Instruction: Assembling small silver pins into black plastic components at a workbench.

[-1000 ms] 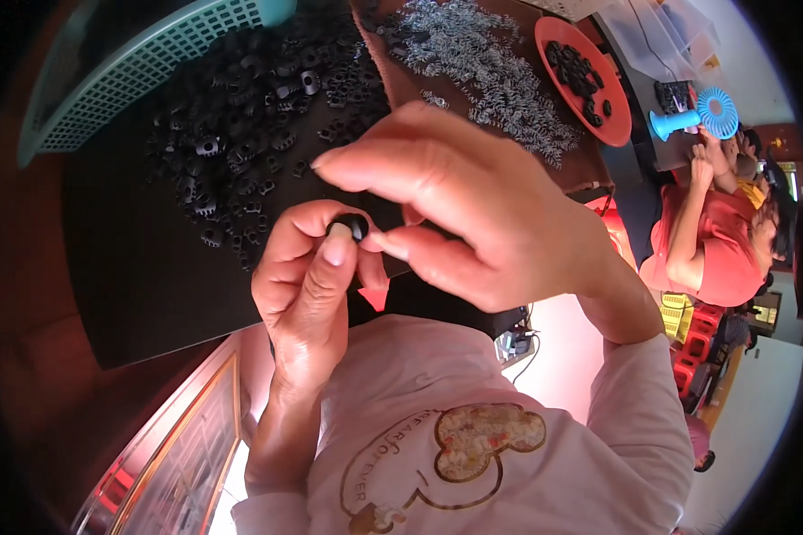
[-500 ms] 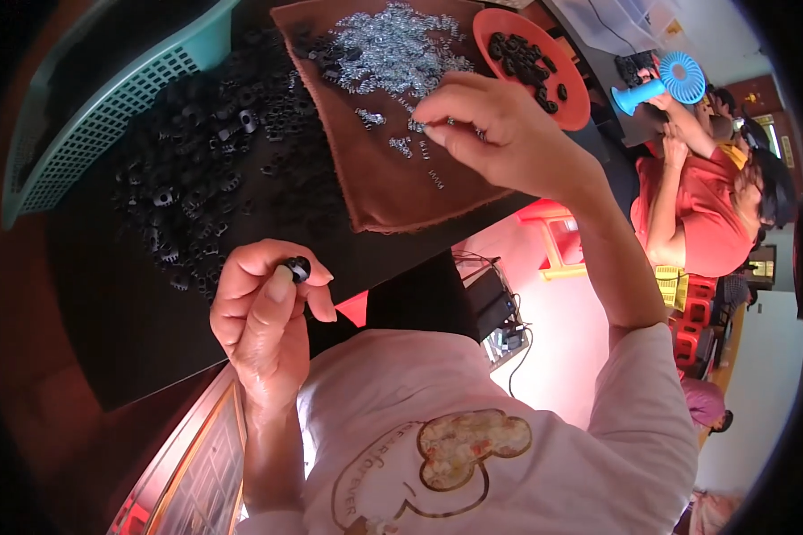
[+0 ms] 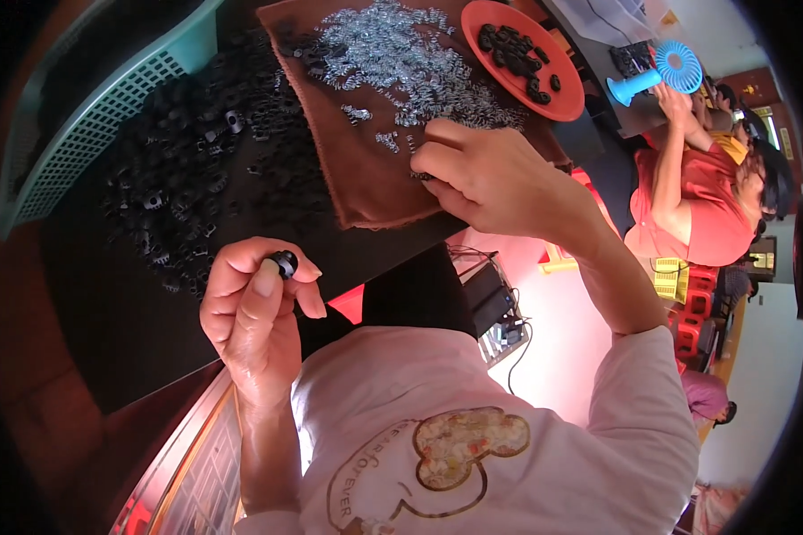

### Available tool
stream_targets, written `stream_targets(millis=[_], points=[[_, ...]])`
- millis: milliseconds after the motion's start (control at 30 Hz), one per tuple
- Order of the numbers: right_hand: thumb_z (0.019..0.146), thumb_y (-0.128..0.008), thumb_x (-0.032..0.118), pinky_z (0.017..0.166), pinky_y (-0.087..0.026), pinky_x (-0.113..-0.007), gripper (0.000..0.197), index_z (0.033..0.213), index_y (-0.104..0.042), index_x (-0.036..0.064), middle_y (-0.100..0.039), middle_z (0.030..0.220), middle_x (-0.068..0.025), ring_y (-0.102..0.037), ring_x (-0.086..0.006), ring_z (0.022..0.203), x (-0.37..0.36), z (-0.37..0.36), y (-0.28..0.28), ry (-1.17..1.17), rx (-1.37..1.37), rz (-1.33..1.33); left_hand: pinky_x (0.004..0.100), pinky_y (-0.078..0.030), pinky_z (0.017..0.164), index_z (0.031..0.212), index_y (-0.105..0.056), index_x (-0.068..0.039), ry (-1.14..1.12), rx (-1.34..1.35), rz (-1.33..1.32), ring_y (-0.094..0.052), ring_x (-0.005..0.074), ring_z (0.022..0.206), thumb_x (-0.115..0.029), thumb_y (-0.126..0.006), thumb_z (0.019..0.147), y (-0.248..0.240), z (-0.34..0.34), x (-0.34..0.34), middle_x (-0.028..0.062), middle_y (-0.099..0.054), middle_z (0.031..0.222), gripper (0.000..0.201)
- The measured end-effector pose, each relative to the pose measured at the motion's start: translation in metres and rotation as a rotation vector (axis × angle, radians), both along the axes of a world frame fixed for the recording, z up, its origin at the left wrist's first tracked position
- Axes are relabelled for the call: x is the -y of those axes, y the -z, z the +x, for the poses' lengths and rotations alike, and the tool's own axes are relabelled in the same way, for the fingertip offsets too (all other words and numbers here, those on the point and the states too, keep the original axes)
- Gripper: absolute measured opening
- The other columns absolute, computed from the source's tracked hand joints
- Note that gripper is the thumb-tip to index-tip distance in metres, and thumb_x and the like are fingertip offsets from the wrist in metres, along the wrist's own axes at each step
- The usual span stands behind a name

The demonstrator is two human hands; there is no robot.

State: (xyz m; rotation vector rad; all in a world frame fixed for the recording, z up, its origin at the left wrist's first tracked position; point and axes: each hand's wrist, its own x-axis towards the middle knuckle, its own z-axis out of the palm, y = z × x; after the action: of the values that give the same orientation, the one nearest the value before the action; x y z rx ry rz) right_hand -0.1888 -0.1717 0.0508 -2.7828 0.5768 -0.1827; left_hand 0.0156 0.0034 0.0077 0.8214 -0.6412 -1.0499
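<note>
My left hand (image 3: 257, 316) is closed, pinching a small round black plastic part (image 3: 284, 262) between thumb and fingers over the table's near edge. At the near side of a brown cloth (image 3: 366, 196), my right hand (image 3: 509, 183) has its thumb and fingertips together on a tiny coil spring (image 3: 421, 176), partly hidden by the fingers. Beyond it, a heap of silvery springs (image 3: 393, 67) covers the far part of the cloth. Many loose black plastic parts (image 3: 165, 192) lie on the table to the left of the cloth.
A green perforated basket (image 3: 107, 116) stands tilted at the far left. An orange-red plate (image 3: 567, 100) holding black pieces sits at the far right. Another person in a red top (image 3: 696, 201) sits to the right, near a blue handheld fan (image 3: 633, 87).
My right hand has drawn back from the springs toward the cloth's near edge, its fingers now closer together. My left hand keeps its pinch on the black part, shifting only slightly in view.
</note>
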Motion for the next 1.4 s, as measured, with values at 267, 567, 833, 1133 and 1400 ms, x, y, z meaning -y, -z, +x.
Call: stream_targets(millis=[267, 567, 833, 1133, 1400], points=[[0.080, -0.061, 0.000, 0.056, -0.044, -0.039, 0.014, 0.091, -0.054, 0.0047, -0.053, 0.083, -0.0096, -0.056, -0.0300, 0.066, -0.006, 0.011, -0.005, 0.014, 0.163, 0.072, 0.0249, -0.048, 0.061, 0.100, -0.057, 0.002, 0.008, -0.057, 0.014, -0.056, 0.0128, 0.062, -0.014, -0.049, 0.099, 0.000, 0.004, -0.003, 0.0123, -0.064, 0.089, 0.018], [0.077, -0.060, 0.000, 0.058, -0.046, -0.043, 0.013, 0.080, -0.047, -0.0006, -0.054, 0.079, -0.0144, -0.058, -0.0355, 0.067, -0.034, 0.070, -0.035, -0.284, 0.122, 0.158, 0.0253, -0.048, 0.063, 0.104, -0.057, 0.003, 0.002, -0.017, 0.052, -0.055, 0.0128, 0.065, -0.012, -0.050, 0.100, 0.000, 0.001, -0.003, 0.0112, -0.064, 0.089, 0.017], [0.081, -0.059, -0.001, 0.055, -0.045, -0.040, 0.010, 0.084, -0.049, 0.0010, -0.057, 0.073, -0.0126, -0.059, -0.0323, 0.064, -0.032, 0.087, -0.044, -0.315, 0.128, 0.399, 0.0252, -0.048, 0.064, 0.109, -0.056, 0.004, 0.012, -0.081, 0.021, -0.056, 0.0129, 0.067, -0.014, -0.051, 0.100, 0.003, 0.004, -0.003, 0.0115, -0.065, 0.091, 0.021], [0.087, -0.048, -0.003, 0.055, -0.050, -0.036, 0.010, 0.097, -0.052, -0.0042, -0.063, 0.066, -0.0157, -0.069, -0.0262, 0.064, -0.035, 0.092, -0.037, -0.279, 0.349, 0.736, 0.0256, -0.050, 0.064, 0.112, -0.055, 0.004, 0.067, -0.158, -0.005, -0.058, 0.0136, 0.066, -0.017, -0.049, 0.101, 0.003, 0.010, -0.006, 0.0109, -0.064, 0.090, 0.025], [0.094, -0.060, 0.011, 0.052, -0.048, -0.033, 0.019, 0.104, -0.052, -0.0033, -0.064, 0.067, -0.0105, -0.064, -0.0214, 0.056, -0.039, 0.094, -0.027, -0.168, 0.257, 0.741, 0.0261, -0.049, 0.062, 0.112, -0.055, 0.004, 0.077, -0.193, -0.025, -0.058, 0.0148, 0.065, -0.018, -0.048, 0.101, 0.004, 0.011, -0.006, 0.0110, -0.064, 0.086, 0.025]])
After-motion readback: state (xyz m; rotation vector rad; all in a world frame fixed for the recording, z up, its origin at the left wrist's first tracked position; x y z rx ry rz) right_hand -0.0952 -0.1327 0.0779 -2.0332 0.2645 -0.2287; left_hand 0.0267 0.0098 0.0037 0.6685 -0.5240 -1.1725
